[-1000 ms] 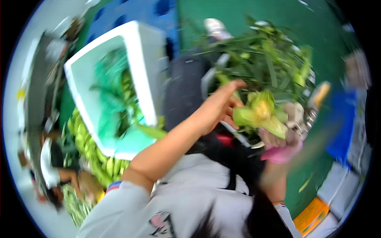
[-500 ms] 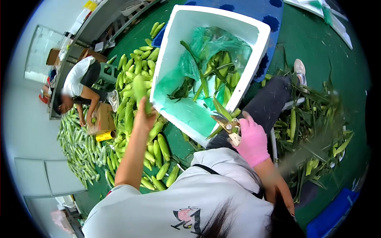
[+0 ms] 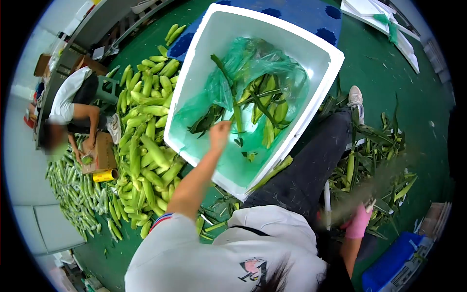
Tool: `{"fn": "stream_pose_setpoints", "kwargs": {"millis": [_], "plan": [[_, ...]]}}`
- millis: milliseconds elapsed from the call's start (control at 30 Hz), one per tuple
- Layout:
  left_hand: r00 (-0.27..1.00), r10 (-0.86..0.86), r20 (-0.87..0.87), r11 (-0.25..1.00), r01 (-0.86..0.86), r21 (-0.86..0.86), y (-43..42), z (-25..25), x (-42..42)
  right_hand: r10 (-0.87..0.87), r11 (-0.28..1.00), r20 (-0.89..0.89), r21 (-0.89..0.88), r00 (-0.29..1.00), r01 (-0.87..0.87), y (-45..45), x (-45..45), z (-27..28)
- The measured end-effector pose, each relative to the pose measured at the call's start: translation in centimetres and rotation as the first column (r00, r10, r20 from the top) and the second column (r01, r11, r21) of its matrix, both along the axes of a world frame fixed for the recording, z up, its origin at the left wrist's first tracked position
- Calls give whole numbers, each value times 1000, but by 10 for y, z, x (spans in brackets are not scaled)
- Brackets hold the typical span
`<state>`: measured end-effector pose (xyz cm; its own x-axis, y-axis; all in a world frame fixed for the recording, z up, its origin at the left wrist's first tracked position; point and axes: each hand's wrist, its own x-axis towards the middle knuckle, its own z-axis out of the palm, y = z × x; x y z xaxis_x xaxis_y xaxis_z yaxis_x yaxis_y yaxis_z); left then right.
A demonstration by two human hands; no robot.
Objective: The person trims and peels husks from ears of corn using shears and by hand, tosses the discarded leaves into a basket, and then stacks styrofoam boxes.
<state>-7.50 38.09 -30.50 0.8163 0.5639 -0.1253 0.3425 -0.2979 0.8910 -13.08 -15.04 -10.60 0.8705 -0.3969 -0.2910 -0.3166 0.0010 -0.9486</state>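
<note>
My bare left hand reaches over the white foam box, its fingers curled beside a green ear of corn. Whether they grip that ear or some other thing is hidden. Green plastic film lines the box, with several ears and loose dark leaves lying in it. Low on the right, my right hand in a pink glove is closed round the pruning shears; only a pale bit of them shows, and the area is blurred. Husks and leaves are heaped just beyond that hand.
A big pile of corn covers the floor left of the box. Beyond it, another person bends over a cardboard box, beside a yellow roll and many wrapped ears. A blue crate stands lower right.
My left hand has moved from the corn pile into the box, and the ear it held is no longer seen in it. My right hand has swung down and right with the shears.
</note>
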Motion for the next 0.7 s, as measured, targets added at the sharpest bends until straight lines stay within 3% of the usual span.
{"fn": "stream_pose_setpoints", "kwargs": {"millis": [33, 100, 200, 300, 333, 367, 400, 433, 467, 533, 600, 667, 700], "plan": [[999, -38, 8, 993, 37, 110, -27, -30, 35, -7, 1000, -100, -10, 995, 6, -24, -12, -4], [997, -27, 70, 944, 2, 330, -62, -98, 101, -88, 989, -124, 104, 988, 102, -36, -32, -9], [996, 30, -82, 988, -17, 156, -98, -78, 153, -167, 978, -158, 102, 973, 184, -15, -57, -2], [990, -126, -63, 988, 131, 76, -99, -44, 153, -156, 959, -227, 197, 961, 202, 11, -58, 10], [985, -147, -93, 950, 115, -292, -100, -23, 142, -137, 949, -271, 239, 953, 205, 17, -58, 17], [980, -170, -108, 785, 69, -615, -100, 5, 132, -89, 928, -279, 326, 956, 182, 21, -55, 20], [976, -189, -110, 521, 5, -854, -97, 29, 121, -105, 892, -242, 406, 965, 199, 22, -53, 13], [961, -275, -22, 79, 0, -997, -82, 45, 100, -121, 849, -206, 485, 971, 209, 21, -51, 3], [947, -306, 97, -383, -29, -923, -71, 62, 70, -139, 803, -172, 556, 975, 213, 16, -48, -6], [987, -155, 53, -453, -23, -891, -98, 132, 12, -61, 762, -144, 632, 988, 139, 4, -36, -16], [990, -129, 54, -341, 7, -940, -131, 188, -31, -22, 752, -97, 654, 995, 81, 3, -22, -10], [946, -169, 276, -191, 243, -951, -172, 218, -48, -13, 742, -79, 668, 997, 62, -4, -19, -10], [846, -106, 522, -380, 450, -808, -187, 214, -40, -2, 742, -60, 669, 998, 41, -6, -19, -6]]}}
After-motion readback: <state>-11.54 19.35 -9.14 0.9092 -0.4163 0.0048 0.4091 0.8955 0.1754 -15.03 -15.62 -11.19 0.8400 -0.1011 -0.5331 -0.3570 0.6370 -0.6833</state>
